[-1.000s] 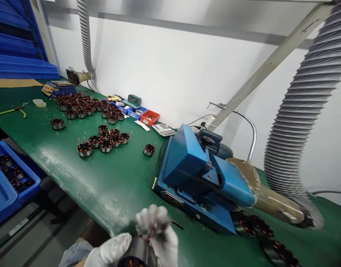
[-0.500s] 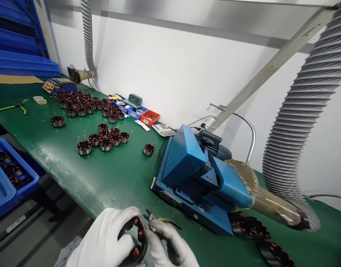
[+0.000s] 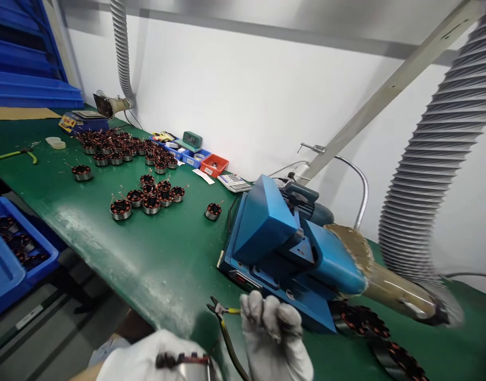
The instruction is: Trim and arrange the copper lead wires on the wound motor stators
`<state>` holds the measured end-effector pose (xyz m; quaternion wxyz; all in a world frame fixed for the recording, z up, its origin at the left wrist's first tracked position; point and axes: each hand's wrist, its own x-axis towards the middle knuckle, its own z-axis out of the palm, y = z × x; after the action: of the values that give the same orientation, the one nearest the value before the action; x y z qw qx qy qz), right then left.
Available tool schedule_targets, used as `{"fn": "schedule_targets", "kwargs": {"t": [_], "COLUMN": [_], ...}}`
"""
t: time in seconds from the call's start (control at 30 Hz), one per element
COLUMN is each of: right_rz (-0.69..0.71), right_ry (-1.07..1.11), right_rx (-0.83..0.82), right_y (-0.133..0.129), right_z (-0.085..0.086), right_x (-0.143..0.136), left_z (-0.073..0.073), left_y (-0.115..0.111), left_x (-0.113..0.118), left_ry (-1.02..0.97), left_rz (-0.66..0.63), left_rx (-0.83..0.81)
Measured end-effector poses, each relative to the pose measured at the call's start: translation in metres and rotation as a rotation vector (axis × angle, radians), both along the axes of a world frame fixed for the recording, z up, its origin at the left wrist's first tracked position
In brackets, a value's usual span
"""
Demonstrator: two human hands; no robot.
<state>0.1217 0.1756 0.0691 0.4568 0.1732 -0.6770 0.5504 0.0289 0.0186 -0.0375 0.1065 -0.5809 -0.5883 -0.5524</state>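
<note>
At the bottom edge, my left hand, in a white glove, is closed on a motor stator with a silver ring and dark windings. Motion blurs it, and part lies below the frame. My right hand, in a greyish-white glove, is palm up beside it. Its fingers are bent and slightly apart, and I see nothing in the palm. Cutting pliers with yellow-and-black handles lie on the green table just left of that hand. One handle runs behind the fingers.
A blue machine stands ahead and right, joined to a grey ducting hose. Several stators stand mid-table, with a larger pile behind. One stator sits near the machine. Larger stators lie right. A blue bin is left.
My left hand has lowered and turned the stator, which now shows its silver side. My right hand has moved right, away from the stator, and turned palm up. The pliers have stayed put.
</note>
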Motion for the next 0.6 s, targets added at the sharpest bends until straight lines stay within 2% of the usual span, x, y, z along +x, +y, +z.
{"fn": "schedule_targets", "kwargs": {"t": [0.1,0.17,0.23,0.3,0.37,0.43,0.47,0.53,0.57,0.6], "right_rz": [0.192,0.28,0.276,0.208,0.197,0.201,0.171,0.052,0.024,0.028], "right_ry": [-0.071,-0.181,-0.261,-0.308,-0.419,-0.572,-0.626,-0.667,-0.671,-0.653], "right_rx": [-0.084,-0.128,-0.216,-0.324,-0.323,-0.151,-0.03,0.174,0.236,0.251], "right_y": [0.016,0.021,0.02,0.019,0.022,0.027,0.028,0.025,0.02,0.013], "right_z": [-0.015,-0.032,-0.049,-0.06,-0.063,-0.06,-0.057,-0.05,-0.047,-0.043], "right_x": [-0.019,-0.035,-0.048,-0.055,-0.054,-0.047,-0.044,-0.039,-0.039,-0.039], "left_z": [0.016,0.03,0.04,0.043,0.039,0.034,0.033,0.036,0.04,0.045], "left_y": [-0.008,-0.007,-0.005,-0.005,-0.011,-0.022,-0.028,-0.036,-0.037,-0.036], "left_x": [-0.015,-0.028,-0.039,-0.044,-0.038,-0.026,-0.021,-0.014,-0.013,-0.014], "left_ry": [0.042,0.087,0.18,0.221,0.16,0.13,0.185,0.418,0.556,0.671], "left_rz": [0.177,0.355,0.628,0.848,0.881,0.827,0.839,0.883,0.859,0.772], "left_rx": [0.042,0.046,-0.034,-0.187,-0.34,-0.406,-0.355,-0.124,-0.001,0.08]}}
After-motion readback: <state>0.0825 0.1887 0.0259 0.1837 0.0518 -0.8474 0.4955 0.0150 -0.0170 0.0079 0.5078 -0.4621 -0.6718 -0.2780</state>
